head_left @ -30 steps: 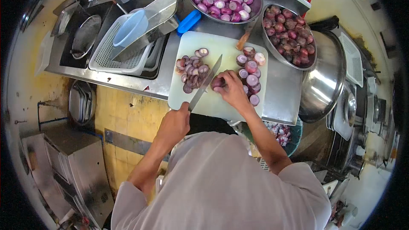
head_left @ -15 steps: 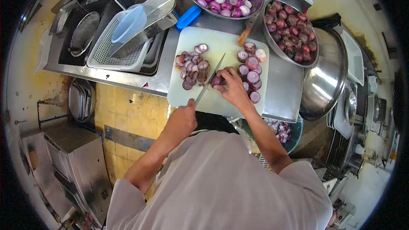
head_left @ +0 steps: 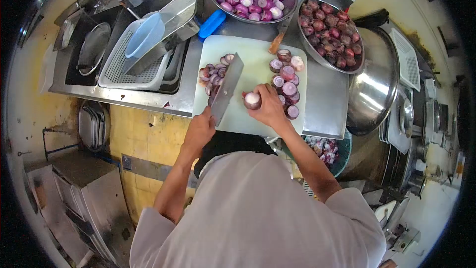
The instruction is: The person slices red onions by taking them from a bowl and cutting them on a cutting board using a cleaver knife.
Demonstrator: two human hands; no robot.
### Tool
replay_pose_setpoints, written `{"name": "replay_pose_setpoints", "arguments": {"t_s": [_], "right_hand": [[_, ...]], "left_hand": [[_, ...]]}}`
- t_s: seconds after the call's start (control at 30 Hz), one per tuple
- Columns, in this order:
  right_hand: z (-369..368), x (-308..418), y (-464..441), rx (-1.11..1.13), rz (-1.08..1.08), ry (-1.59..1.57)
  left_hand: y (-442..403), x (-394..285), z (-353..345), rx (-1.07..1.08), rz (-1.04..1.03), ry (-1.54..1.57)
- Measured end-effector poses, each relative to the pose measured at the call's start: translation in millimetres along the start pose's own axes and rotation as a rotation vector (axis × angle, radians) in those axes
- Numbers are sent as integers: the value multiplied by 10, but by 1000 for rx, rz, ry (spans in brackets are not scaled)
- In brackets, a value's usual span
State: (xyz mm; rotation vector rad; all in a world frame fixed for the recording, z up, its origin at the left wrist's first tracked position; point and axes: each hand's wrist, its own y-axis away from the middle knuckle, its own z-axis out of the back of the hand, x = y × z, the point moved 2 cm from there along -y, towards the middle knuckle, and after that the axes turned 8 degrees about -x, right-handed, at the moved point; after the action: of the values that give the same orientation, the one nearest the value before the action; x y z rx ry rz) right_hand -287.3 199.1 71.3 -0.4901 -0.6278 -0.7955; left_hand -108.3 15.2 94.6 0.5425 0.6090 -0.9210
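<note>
My left hand is closed around the handle of a cleaver, whose broad blade is tilted flat-side up over the left half of a white cutting board. Cut onion ends lie in a pile beside the blade, partly hidden by it. In my right hand is a red onion with its pale cut face showing, held near the middle of the board. To the right of that hand, several trimmed red onions stand in a cluster, most with cut faces up.
Behind the board are a bowl of peeled onions and a bowl of unpeeled onions. A wooden handle rests at the board's back edge. Left is a sink with a white basket. A tub of peelings stands below right.
The cleaver has moved left and turned from edge-down to showing its broad side. My right hand has tipped the onion so its cut face shows. The view has shifted slightly.
</note>
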Motion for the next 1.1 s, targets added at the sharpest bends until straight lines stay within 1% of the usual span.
{"name": "replay_pose_setpoints", "arguments": {"t_s": [0.03, 0.07, 0.13, 0.2, 0.27, 0.3, 0.33, 0.37, 0.43, 0.5, 0.6, 0.77, 0.83, 0.9, 0.93, 1.07, 1.1], "right_hand": [[11, -6, -31, 23, -5, -116], [10, -8, -62, 26, -4, -116], [-1, 3, -99, -10, -12, -503], [-46, -24, -82, 1, 17, -443], [-106, -106, -56, 6, 76, -229], [-93, -114, -58, 15, 79, -230], [-63, -110, -45, 31, 11, -287], [-42, -102, -23, 45, -61, -343], [58, 6, -27, 40, -44, -328], [91, 51, 0, 35, -32, -315], [92, 68, -1, 50, -93, -406], [80, 68, 6, 62, -87, -359], [66, 58, 15, 60, -90, -357], [54, 39, 25, 62, -93, -356], [49, 33, 23, 53, -58, -305], [61, 64, 12, 74, -5, -202], [57, 57, 12, 72, -5, -202]], "left_hand": [[16, 24, 20, -23, 37, 31], [19, 36, 14, -23, 39, 31], [24, 16, 13, -35, 22, 17], [35, -61, 32, -29, 32, 15], [69, -182, 91, -21, 51, 19], [100, -249, 136, -62, -14, -9], [153, -312, 182, -100, -75, -37], [203, -374, 231, -97, -66, -36], [262, -492, 315, -2, -28, -76], [365, -543, 369, 17, -38, -75], [511, -617, 453, 52, -54, -81], [667, -791, 621, 68, -75, -87], [693, -818, 665, 162, -59, -167], [701, -865, 692, 188, -42, -166], [706, -874, 690, 208, -24, -165], [642, -800, 467, 207, -18, -177], [564, -768, 359, 175, -74, -136]]}}
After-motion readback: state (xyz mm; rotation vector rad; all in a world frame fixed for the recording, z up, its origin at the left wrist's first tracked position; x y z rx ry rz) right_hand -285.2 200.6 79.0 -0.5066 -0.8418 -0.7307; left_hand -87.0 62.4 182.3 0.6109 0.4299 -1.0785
